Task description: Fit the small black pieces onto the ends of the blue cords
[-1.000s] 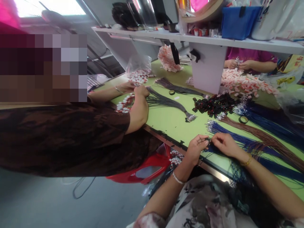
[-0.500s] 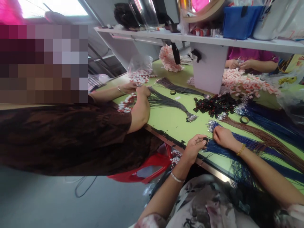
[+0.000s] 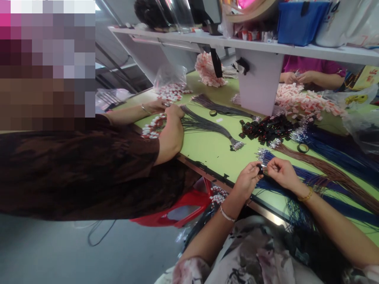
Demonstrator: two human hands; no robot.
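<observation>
My left hand [image 3: 248, 178] pinches a small black plastic connector [image 3: 260, 169] just above the table's front edge. Facing it, my right hand [image 3: 283, 174] is closed in a pinch on a thin wire whose silvery tip [image 3: 264, 167] meets the connector; whether it sits inside I cannot tell. Behind my fingers lies a bundle of blue wires [image 3: 264, 154] with metal terminals at its end. More dark blue wires [image 3: 274, 184] run under my right hand and hang over the edge. Farther back is a heap of black connectors [image 3: 266, 128], beside brown wires [image 3: 299, 155].
At left a co-worker's hands [image 3: 174, 112] work over grey wires [image 3: 207, 126]. Another person's hands [image 3: 299, 77] show behind a pile of pale orange-and-white connectors [image 3: 308, 98]. A shelf [image 3: 189, 38] with a blue bin [image 3: 302, 23] spans the table. A red stool [image 3: 177, 209] stands below. Tape roll [image 3: 303, 148] lies right.
My right hand has come away from the blue bundle's terminal end with a wire, up to the connector. My left hand has risen slightly and moved right. The view has shifted a little.
</observation>
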